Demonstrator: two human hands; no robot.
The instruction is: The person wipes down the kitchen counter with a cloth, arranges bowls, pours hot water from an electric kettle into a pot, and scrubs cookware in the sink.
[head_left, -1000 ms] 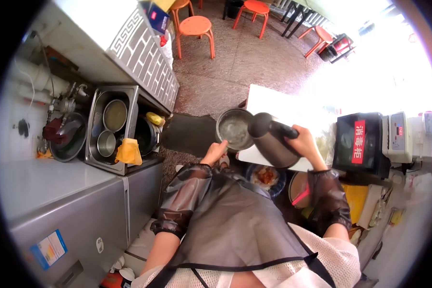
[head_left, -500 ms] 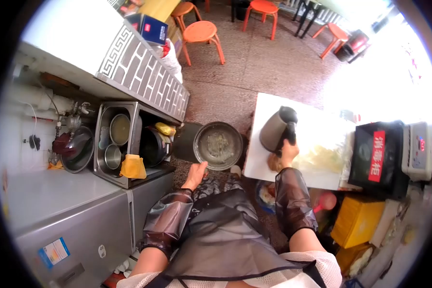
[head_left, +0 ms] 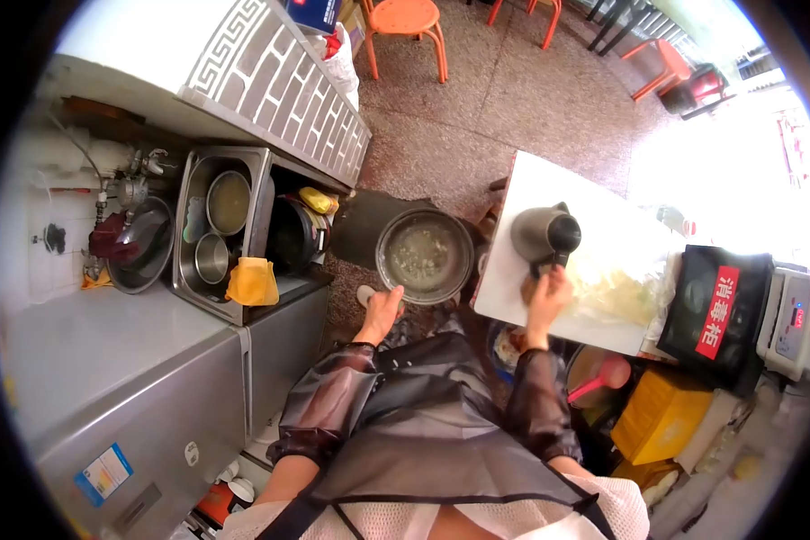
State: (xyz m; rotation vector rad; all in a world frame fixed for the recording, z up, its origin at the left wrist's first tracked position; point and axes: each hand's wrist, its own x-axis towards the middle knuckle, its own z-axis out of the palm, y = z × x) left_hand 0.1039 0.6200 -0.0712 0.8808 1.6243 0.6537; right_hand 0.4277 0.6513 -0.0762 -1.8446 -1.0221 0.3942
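Observation:
A round metal basin (head_left: 389, 261) with cloudy, pale contents is in front of me, low and left of the white table. My left hand (head_left: 383, 315) is closed at its near rim, thumb and fingers pinching the edge. On the table's left part is a grey metal kettle (head_left: 533, 234) with a black lid and handle. My right hand (head_left: 547, 304) is at the kettle's handle (head_left: 549, 265), its fingers curled; part of the grip is hidden. Clear plastic sheeting (head_left: 616, 288) over something pale lies to the right of the kettle.
The white table (head_left: 499, 292) also bears a black cabinet (head_left: 684, 310) with a red label. A metal sink (head_left: 184, 274) holding bowls, with a yellow cloth (head_left: 253, 282) on its edge, is at left. Below the table are a pink ladle (head_left: 612, 372) and yellow box (head_left: 657, 414). Orange stools (head_left: 405, 16) stand beyond.
My view has shifted. The kettle now looks more upright, with its lid facing me, and my right hand sits nearer the table's front edge. My left hand stays at the basin's rim.

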